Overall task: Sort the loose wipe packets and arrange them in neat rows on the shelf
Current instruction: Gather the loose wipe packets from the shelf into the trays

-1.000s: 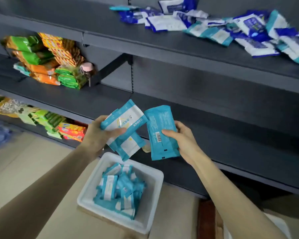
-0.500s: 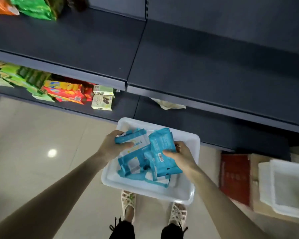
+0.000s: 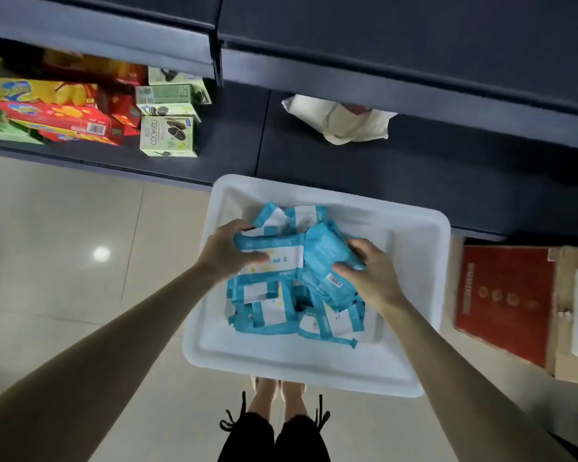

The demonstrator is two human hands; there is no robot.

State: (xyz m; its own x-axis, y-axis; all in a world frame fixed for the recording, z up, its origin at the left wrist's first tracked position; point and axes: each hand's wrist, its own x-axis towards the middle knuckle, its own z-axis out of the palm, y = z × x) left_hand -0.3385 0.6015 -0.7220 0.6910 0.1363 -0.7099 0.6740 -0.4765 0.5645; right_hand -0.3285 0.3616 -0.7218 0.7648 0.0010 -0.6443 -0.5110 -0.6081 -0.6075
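Teal-and-white plastic wipe packets [image 3: 271, 311] fill the white plastic bin [image 3: 414, 295]; left hand [image 3: 226, 251] grips several, right hand [image 3: 371, 275] clasps another.

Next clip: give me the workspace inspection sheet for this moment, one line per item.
Surface: dark lower shelf, no wipe packets on the part in view; pale tiled floor in front of it.
Job's things: loose wipe packets heaped in a white tub in front of the shelf.
Clutter: cream cloth bag on the shelf; cookie boxes to its left; red carton to the right of the tub.
Grippers: left hand grips white-and-teal packets over the tub; right hand grips a teal packet, barcode up.
Cables: nothing seen.
Surroundings: the person's feet at the tub's near edge.
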